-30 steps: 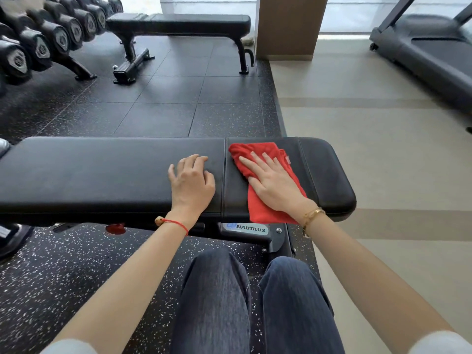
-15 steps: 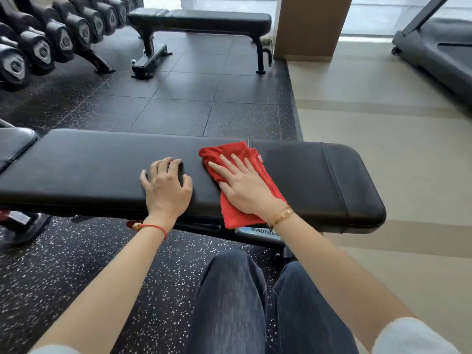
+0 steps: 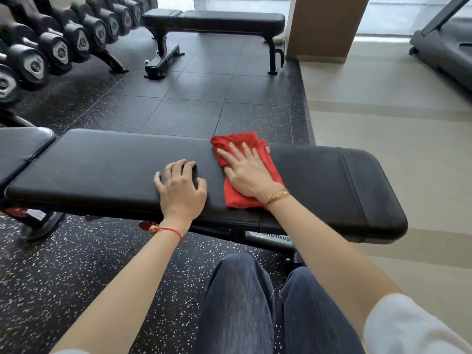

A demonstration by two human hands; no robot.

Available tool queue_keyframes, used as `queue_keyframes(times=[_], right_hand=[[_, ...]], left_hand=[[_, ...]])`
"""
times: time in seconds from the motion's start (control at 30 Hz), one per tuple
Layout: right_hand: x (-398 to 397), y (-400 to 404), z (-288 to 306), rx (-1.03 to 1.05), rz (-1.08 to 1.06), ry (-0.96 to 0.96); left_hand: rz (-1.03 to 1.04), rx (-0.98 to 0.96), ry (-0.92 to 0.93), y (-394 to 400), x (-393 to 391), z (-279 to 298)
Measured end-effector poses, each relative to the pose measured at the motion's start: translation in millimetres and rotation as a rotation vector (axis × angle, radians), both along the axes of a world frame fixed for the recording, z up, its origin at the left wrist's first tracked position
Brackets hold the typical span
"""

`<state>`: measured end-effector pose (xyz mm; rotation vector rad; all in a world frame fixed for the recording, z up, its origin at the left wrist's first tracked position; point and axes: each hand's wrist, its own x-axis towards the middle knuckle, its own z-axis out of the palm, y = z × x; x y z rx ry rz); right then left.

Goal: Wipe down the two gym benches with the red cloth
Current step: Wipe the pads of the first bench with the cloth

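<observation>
Gym floor is dark speckled rubber tile (image 3: 194, 85) on the left, pale beige flooring (image 3: 383, 118) on the right. Near bench (image 3: 107, 169) runs left-right across the middle, black padded top, with a separate pad section (image 3: 20, 146) at its left end and a stitched seam near its right end. Frame label under the front edge partly reads "NAUTILUS".

Red cloth (image 3: 252, 203) lies folded on the near bench top, right of centre, reaching from the far edge of the pad almost to the near edge. Right hand (image 3: 249, 175) is flat on the cloth, palm down, fingers spread and straight, not gripping; gold bracelet (image 3: 277, 195) on that wrist. Left hand (image 3: 180, 187) rests just beside the cloth on bare pad, not touching it, fingers open and slightly curled, holding nothing; red string bracelet (image 3: 168, 229) on that wrist.

Second bench (image 3: 217, 20) stands well apart at the back, also black and flat. Dumbbell rack (image 3: 63, 44) fills the upper left. Brown pillar (image 3: 327, 24) behind the far bench's right end, treadmill (image 3: 444, 49) at the upper right. Person's knees in dark trousers (image 3: 255, 302) show at the bottom, white sleeve (image 3: 408, 328) at the lower right.
</observation>
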<state>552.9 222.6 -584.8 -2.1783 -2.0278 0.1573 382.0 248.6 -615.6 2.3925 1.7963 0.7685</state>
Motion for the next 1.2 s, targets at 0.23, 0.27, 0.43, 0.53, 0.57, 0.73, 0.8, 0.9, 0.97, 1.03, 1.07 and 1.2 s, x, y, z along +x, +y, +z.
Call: queue_keyframes(times=[0.23, 0.27, 0.43, 0.53, 0.57, 0.73, 0.8, 0.9, 0.97, 1.03, 1.07, 1.2], right_hand=[[9, -88, -12, 0.112, 0.070, 0.014], [21, -97, -12, 0.115, 0.038, 0.033], [69, -83, -10, 0.072, -0.141, 0.055], [72, -47, -3, 0.025, -0.247, 0.075], [69, -39, -1, 0.013, -0.246, 0.084], [45, -65, -2, 0.024, -0.069, 0.113], [45, -94, -6, 0.064, -0.044, 0.102], [61, -132, -12, 0.123, -0.110, 0.069], [85, -141, -12, 0.111, -0.197, 0.051], [110, -130, -10, 0.077, -0.301, 0.048], [118, -120, -8, 0.056, -0.357, 0.056], [128, -76, -1, -0.002, -0.441, 0.068]], left_hand=[[-0.019, 0.013, -0.021, -2, -2, 0], [-0.025, 0.012, -0.020, -2, -2, -1], [-0.024, -0.004, -0.010, -3, -2, -2], [-0.017, -0.010, -0.016, -3, -1, 1], [-0.015, -0.009, -0.019, -3, -1, 2], [-0.019, 0.000, -0.027, -4, -1, 2], [-0.020, -0.001, -0.017, -5, -1, 2], [-0.027, -0.009, -0.001, -6, 0, 1], [-0.038, -0.015, 0.003, -8, 1, 2], [-0.046, -0.021, -0.017, -10, 3, 5], [-0.050, -0.028, -0.043, -13, 6, 7], [-0.117, -0.075, -0.165, -31, 41, 17]])
